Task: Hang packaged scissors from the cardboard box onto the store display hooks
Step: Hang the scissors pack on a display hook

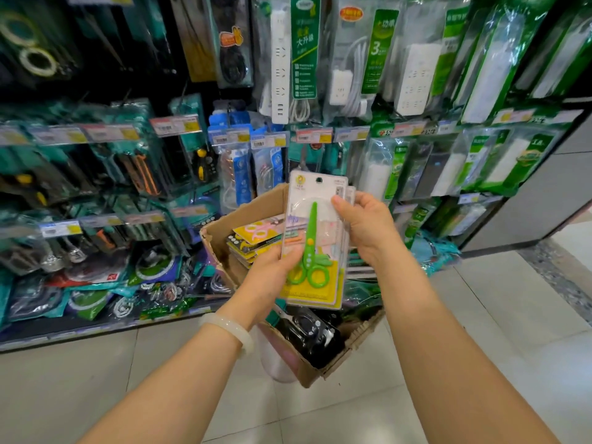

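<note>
Forearms, two, bare, reaching forward from the lower edge; a pale bangle [231,328] on the left wrist.

Item: scissors packs [315,241], a small stack of blister cards, the front one showing green scissors, the hang hole at its top edge. Held upright above the cardboard box [217,241], near the lower rows of the display, on no hook.

Left hand [272,274]: curled round the stack's lower left edge, thumb across the front beside the green handles.
Right hand [365,225]: pinching the upper right edge, thumb on the front card, fingers behind; wrist bent inward.

Box contents: yellow-carded scissors packs [253,237] at the far side, dark packaged goods [307,334] at the near side.

Surroundings: power strips in green packaging [294,56] above, price tags [314,135] along the rails, tools on the left, pale tiled floor [480,315].

Risks, as judged:
- Cards behind the front one sit slightly offset, so they may fan out and slip into the box or onto the floor if either grip loosens.
- Hang holes may not line up, so a hook could snag the front card only.
- No free hook is plainly visible; crowded rows could be knocked.
</note>
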Demonstrator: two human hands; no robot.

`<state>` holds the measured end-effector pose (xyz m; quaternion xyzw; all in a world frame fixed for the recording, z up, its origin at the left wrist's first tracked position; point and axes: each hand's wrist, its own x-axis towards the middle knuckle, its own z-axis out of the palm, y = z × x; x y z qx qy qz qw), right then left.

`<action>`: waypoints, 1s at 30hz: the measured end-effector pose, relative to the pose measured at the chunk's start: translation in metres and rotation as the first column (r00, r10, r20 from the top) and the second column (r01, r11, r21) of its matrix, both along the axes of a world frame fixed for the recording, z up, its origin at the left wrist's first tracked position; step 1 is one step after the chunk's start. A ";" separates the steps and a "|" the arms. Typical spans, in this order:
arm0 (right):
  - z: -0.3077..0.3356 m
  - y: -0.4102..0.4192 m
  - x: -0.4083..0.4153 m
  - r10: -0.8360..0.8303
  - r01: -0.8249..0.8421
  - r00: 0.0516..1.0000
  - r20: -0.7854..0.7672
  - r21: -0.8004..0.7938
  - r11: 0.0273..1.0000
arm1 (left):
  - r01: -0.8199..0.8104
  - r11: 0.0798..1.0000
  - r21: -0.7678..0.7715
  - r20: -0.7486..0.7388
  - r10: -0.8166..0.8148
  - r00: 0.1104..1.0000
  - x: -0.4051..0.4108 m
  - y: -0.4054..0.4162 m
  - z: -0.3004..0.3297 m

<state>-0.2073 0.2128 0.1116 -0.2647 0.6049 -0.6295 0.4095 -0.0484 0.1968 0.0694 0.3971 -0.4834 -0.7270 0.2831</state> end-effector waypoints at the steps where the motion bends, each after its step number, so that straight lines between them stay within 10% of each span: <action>1: -0.003 -0.002 0.005 0.001 -0.001 1.000 -0.028 0.010 1.000 | -0.034 0.999 0.012 -0.006 0.034 0.999 0.001 0.000 0.000; 9: -0.033 0.011 0.036 0.372 -0.370 0.928 0.026 0.196 0.908 | -0.320 0.945 0.059 -0.059 0.324 0.944 0.019 -0.017 0.000; 19: -0.036 -0.025 0.086 0.371 -0.383 0.921 0.118 0.098 0.919 | -0.469 0.882 0.053 -0.046 0.471 0.881 0.082 -0.027 0.006; 30: -0.034 -0.085 0.216 0.314 -0.299 0.898 -0.307 0.096 0.949 | -0.706 0.705 -0.076 0.025 0.709 0.705 0.215 -0.049 0.006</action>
